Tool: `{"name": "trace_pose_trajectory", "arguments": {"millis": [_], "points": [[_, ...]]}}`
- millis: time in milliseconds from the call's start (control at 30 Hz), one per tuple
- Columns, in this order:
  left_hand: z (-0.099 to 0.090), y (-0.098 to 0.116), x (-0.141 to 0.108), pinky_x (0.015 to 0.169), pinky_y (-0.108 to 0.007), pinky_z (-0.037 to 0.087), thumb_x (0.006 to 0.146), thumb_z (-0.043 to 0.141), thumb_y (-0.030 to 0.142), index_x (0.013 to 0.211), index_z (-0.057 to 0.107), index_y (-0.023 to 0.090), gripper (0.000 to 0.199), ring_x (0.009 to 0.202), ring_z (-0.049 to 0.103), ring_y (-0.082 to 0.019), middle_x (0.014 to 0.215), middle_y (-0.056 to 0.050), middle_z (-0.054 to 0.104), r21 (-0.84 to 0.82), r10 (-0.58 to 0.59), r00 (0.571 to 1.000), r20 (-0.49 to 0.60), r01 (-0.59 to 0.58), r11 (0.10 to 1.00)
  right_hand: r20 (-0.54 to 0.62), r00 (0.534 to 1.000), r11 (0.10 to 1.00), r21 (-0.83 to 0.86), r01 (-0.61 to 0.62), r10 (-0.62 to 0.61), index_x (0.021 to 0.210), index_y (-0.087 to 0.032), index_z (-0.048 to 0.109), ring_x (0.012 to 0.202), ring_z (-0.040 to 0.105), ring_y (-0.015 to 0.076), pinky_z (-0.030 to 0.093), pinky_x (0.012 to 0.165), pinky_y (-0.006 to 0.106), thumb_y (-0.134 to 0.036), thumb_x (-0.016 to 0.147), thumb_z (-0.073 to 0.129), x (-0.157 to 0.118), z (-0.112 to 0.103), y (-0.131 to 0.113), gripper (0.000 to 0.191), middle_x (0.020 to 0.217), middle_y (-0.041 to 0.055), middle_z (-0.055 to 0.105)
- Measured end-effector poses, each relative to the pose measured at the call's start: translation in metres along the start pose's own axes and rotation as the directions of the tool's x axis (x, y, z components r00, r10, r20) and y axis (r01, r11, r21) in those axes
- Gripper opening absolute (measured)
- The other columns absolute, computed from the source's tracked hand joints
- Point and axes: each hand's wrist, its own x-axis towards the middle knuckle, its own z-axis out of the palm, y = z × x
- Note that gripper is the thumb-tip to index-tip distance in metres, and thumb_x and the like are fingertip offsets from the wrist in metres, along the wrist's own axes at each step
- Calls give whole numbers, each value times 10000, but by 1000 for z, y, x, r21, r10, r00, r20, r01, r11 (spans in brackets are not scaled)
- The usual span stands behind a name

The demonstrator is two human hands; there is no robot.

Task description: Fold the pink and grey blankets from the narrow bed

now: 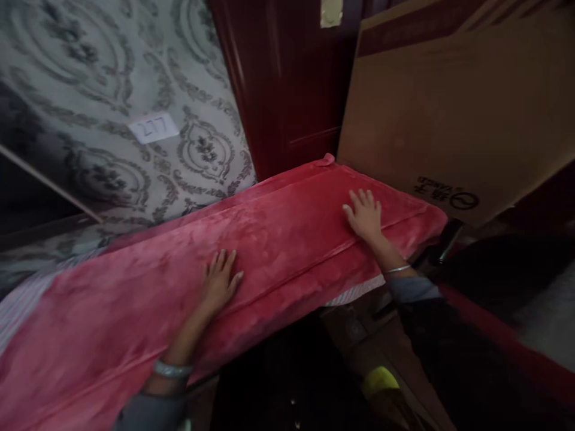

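Note:
A long surface is covered by a red plush cloth (pixel 278 221) that runs from the lower left to the right of centre. My left hand (pixel 220 280) rests on the cloth near the middle, fingers spread, holding nothing. Farther right, my right hand (pixel 365 215) lies on the same cloth with its fingers apart and nothing in it. Beneath the red cloth, a striped fabric (pixel 357 292) shows at the near edge and again at the far left end.
Patterned wallpaper (pixel 206 149) with a paper label (pixel 154 127) reading 277 rises behind the cloth. Beside it are a dark red door (pixel 291 78) and a large cardboard box (pixel 449 120) at the right. Something yellow (pixel 380 380) is low in view.

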Motion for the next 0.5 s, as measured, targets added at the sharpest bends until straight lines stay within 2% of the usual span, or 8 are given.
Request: {"name": "trace_pose_trajectory", "arguments": {"millis": [33, 100, 200, 267, 400, 467, 500], "points": [[0, -6, -9, 1226, -643, 214, 1004, 436, 446, 1565, 388, 129, 647, 1557, 197, -386, 1670, -205, 258, 39, -59, 998, -2, 59, 997, 62, 993, 995, 6, 102, -102, 1620, -221, 297, 1537, 140, 336, 241, 1173, 637, -509, 1059, 218, -10, 0, -25, 636, 1670, 128, 248], [3, -11, -28, 1202, -687, 212, 1005, 431, 483, 1575, 382, 184, 646, 1558, 177, -409, 1682, -177, 240, 83, -125, 992, -1, 125, 989, 205, 947, 969, 20, 248, -247, 1625, -287, 286, 1541, 144, 322, 266, 1173, 619, -534, 1059, 240, -33, 2, -67, 620, 1690, 69, 213], [12, -11, -53, 1185, -710, 218, 1014, 402, 503, 1586, 363, 251, 627, 1559, 184, -402, 1685, -142, 250, 87, -147, 989, -4, 147, 985, 375, 871, 940, 3, 340, -317, 1608, -303, 339, 1529, 198, 327, 268, 1180, 607, -532, 1054, 294, -64, 6, -96, 601, 1682, 51, 245], [16, -8, -63, 1194, -706, 199, 1020, 389, 502, 1597, 338, 265, 626, 1562, 185, -389, 1686, -131, 255, 68, -142, 990, -16, 143, 987, 416, 855, 935, -32, 354, -310, 1599, -292, 365, 1519, 231, 332, 255, 1187, 606, -513, 1050, 316, -74, 8, -98, 594, 1672, 58, 271], [19, -1, -78, 1221, -667, 187, 1019, 405, 514, 1589, 354, 253, 630, 1555, 224, -366, 1664, -137, 319, 5, -145, 989, -20, 145, 989, 428, 854, 934, -58, 351, -295, 1596, -259, 386, 1518, 249, 309, 268, 1187, 563, -491, 1038, 288, -78, 14, -85, 613, 1669, 66, 275], [18, -1, -88, 1227, -647, 203, 1016, 423, 521, 1580, 366, 256, 626, 1546, 260, -343, 1647, -134, 359, -30, -101, 995, -23, 101, 994, 397, 865, 935, -45, 351, -306, 1574, -252, 436, 1499, 294, 294, 313, 1158, 546, -526, 1025, 227, -78, 24, -74, 648, 1652, 79, 312], [17, -3, -94, 1230, -635, 212, 1013, 434, 523, 1573, 380, 247, 626, 1542, 274, -333, 1641, -137, 370, -48, -73, 997, -14, 72, 996, 346, 882, 934, -42, 355, -319, 1550, -264, 477, 1476, 339, 291, 347, 1126, 553, -541, 1015, 184, -79, 31, -68, 670, 1630, 86, 359]]}}
